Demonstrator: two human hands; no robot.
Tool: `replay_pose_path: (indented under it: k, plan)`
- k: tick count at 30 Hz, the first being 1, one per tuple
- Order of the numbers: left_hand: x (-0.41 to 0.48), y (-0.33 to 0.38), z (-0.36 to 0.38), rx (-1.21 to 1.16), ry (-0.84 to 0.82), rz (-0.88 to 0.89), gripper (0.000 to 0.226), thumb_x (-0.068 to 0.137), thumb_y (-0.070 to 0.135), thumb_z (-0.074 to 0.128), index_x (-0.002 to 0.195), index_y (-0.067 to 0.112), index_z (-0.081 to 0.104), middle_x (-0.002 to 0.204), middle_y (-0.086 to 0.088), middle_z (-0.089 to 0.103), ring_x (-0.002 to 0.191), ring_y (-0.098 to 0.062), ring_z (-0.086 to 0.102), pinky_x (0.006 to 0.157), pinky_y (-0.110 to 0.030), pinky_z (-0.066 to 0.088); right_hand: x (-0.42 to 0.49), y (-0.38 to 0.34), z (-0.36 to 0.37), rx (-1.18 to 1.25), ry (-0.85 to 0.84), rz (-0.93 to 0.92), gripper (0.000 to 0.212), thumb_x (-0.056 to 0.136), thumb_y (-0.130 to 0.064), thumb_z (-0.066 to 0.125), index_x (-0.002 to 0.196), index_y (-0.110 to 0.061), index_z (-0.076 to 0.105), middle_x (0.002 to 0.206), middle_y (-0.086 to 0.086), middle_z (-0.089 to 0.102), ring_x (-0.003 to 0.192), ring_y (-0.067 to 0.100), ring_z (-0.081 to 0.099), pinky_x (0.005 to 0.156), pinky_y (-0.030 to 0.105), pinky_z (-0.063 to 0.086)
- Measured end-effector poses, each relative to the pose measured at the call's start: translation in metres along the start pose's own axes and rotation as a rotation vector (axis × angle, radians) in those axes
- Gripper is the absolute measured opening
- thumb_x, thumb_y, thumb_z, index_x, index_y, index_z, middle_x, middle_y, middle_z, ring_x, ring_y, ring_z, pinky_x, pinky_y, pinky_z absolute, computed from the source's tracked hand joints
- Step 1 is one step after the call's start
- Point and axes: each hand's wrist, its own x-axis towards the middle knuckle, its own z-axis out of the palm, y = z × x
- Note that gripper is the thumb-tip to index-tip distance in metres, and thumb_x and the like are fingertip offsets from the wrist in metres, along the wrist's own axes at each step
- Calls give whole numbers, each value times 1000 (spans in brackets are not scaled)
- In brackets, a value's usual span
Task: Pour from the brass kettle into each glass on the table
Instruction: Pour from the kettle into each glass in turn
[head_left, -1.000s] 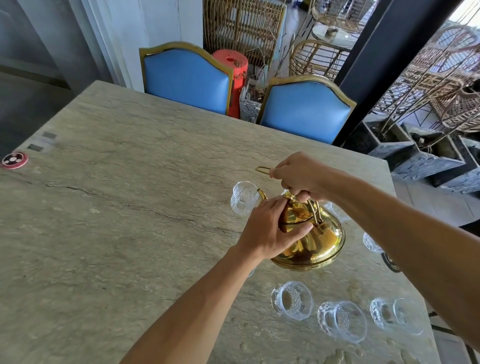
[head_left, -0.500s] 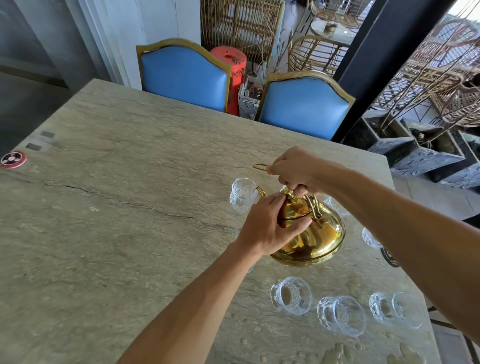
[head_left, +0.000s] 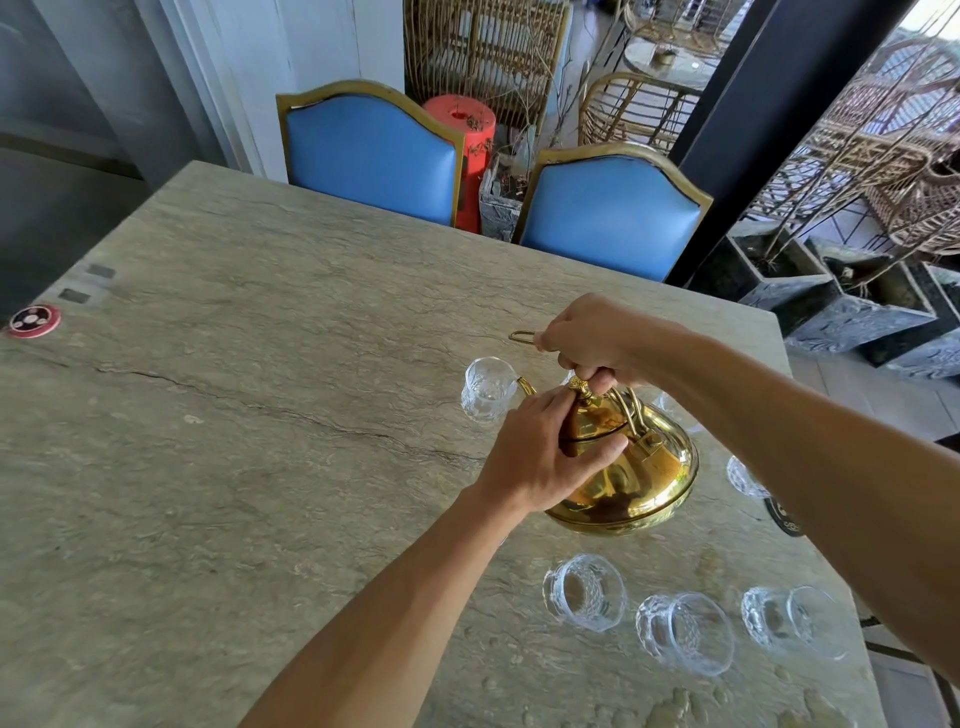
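1. The brass kettle (head_left: 639, 478) hangs above the tabletop (head_left: 260, 415), toward its right edge and about midway between the far and near edges. It is tipped away from the person so that the spout (head_left: 525, 385) leans toward the far-left glass (head_left: 485, 392).
2. The right hand (head_left: 592, 338) is closed in a fist round the top handle (head_left: 521, 336), whose looped end sticks out past the knuckles. It seems to carry the weight and set the tilt.
3. The left hand (head_left: 540, 462) wraps the lid (head_left: 592, 421), with the thumb across the near side and the fingertips up by the knob. This is probably to keep the lid from sliding off while the kettle tilts.
4. The spout tip sits right at that glass's rim. I judge a pour into it is under way, though no stream or liquid level can be made out.
5. Three more glasses stand in a row toward the near right corner: the nearest-left glass (head_left: 584, 592), the middle glass (head_left: 685, 631) and the right-end glass (head_left: 795, 621). Another glass (head_left: 743, 475) shows by the right edge, partly behind the right forearm.
6. The row looks unfilled, so much of the task likely remains. Moving the kettle back over these glasses risks knocking one.
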Motion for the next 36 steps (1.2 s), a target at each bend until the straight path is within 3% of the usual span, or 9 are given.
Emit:
replay_pose_path:
  k: [5,10,18,36]
  plan:
    - [0,0,0,13,0,-6,67,87,76,44,117,18,61,105,2,65,107,-16,57,99,-40,49,0,-1,0,-14,-3,-7,29,101,-16,54,115,8,63,52,3,43,32,9,29,33,16,25]
    - [-1,2,0,13,9,4,77,86,76,43,126,12,61,106,-2,66,107,-17,58,98,-37,48,3,-3,1,-31,-6,-4,28,101,-14,53,115,8,63,54,4,44,34,9,29,34,16,24]
    - [-2,3,-2,23,23,6,67,87,75,44,111,15,62,94,3,60,97,-14,56,92,-35,49,4,-4,1,-37,-20,-11,31,100,-10,51,120,11,61,52,4,43,33,9,28,33,17,25]
    - [1,1,0,20,26,12,59,88,74,47,105,19,61,95,4,62,94,-13,57,90,-38,52,4,-3,0,-25,-27,-18,31,100,-12,51,120,10,61,53,4,42,35,10,28,33,17,24]
